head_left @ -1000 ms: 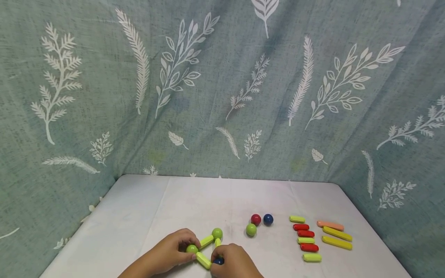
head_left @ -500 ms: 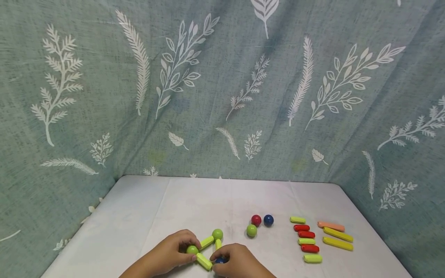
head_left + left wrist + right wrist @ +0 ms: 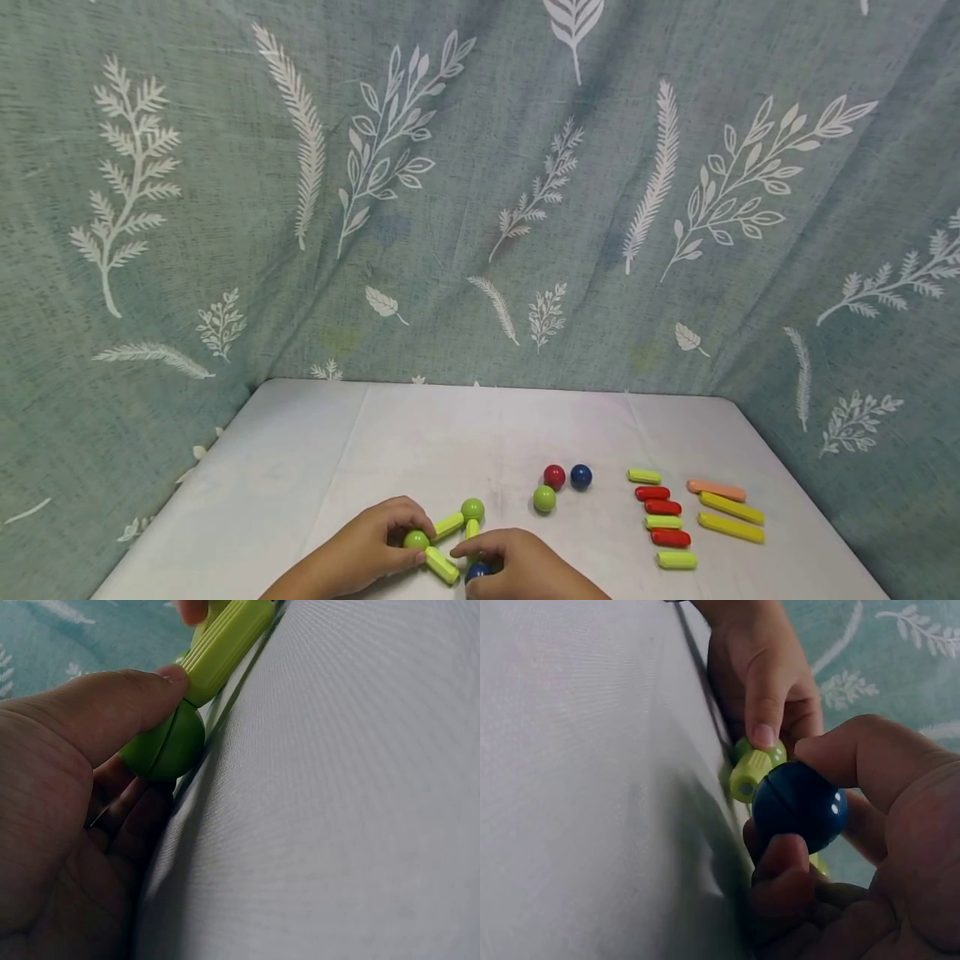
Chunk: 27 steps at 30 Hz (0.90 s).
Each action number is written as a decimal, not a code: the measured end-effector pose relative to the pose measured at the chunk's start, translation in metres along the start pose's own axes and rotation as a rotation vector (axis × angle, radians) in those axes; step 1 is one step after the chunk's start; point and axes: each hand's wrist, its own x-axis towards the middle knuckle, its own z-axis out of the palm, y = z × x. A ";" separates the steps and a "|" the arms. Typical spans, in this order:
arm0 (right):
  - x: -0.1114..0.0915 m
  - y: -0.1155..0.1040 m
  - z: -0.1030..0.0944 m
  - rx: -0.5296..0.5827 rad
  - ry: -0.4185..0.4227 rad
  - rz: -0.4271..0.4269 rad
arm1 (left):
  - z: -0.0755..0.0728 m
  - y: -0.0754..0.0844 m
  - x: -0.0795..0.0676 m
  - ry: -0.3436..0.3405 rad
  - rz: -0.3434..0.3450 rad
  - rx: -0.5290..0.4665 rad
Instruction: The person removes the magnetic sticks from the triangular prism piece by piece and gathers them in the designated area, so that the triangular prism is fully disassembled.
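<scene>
My left hand [image 3: 378, 537] grips a green ball [image 3: 416, 540] at the corner of a small frame, its thumb also touching the lime-green rod [image 3: 442, 566] that points toward me. A second lime-green rod [image 3: 448, 527] runs from this ball to another green ball [image 3: 472, 508]. From there a third rod [image 3: 472, 531] comes back toward my right hand [image 3: 517, 568], which partly covers it. Between thumb and fingers the right hand pinches a dark blue ball [image 3: 799, 810]. In the right wrist view the near rod's bare end [image 3: 744, 787] faces the blue ball; whether they touch I cannot tell.
Beyond my right hand lie a red ball [image 3: 554, 477], a blue ball [image 3: 581, 477] and a green ball [image 3: 544, 499]. Short red and lime rods [image 3: 663, 507] form a column at the right, beside yellow rods [image 3: 731, 527] and an orange rod [image 3: 716, 490]. Patterned cloth [image 3: 450, 208] surrounds the white table [image 3: 420, 425].
My right hand has shifted slightly right and toward me with the blue ball, which shows more now and sits farther from the near rod's end. The left hand keeps its grip.
</scene>
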 end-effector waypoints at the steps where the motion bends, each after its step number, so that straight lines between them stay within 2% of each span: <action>1: -0.001 0.000 0.000 0.005 0.007 -0.003 | 0.000 0.000 0.000 0.002 0.001 0.002; 7: -0.011 -0.002 -0.007 0.030 0.029 -0.004 | 0.001 0.001 -0.001 0.008 -0.015 0.012; 10: -0.015 -0.003 -0.014 0.048 0.055 0.022 | 0.000 0.002 -0.001 0.008 -0.021 0.019; 18: -0.024 0.012 -0.042 -0.018 0.213 0.055 | -0.001 0.004 -0.001 0.023 0.003 0.053; 23: -0.033 0.024 -0.061 -0.012 0.296 0.119 | -0.002 0.004 -0.001 0.019 0.000 0.055; 27: -0.043 0.032 -0.072 -0.030 0.401 0.177 | -0.001 0.003 0.000 0.015 -0.010 0.049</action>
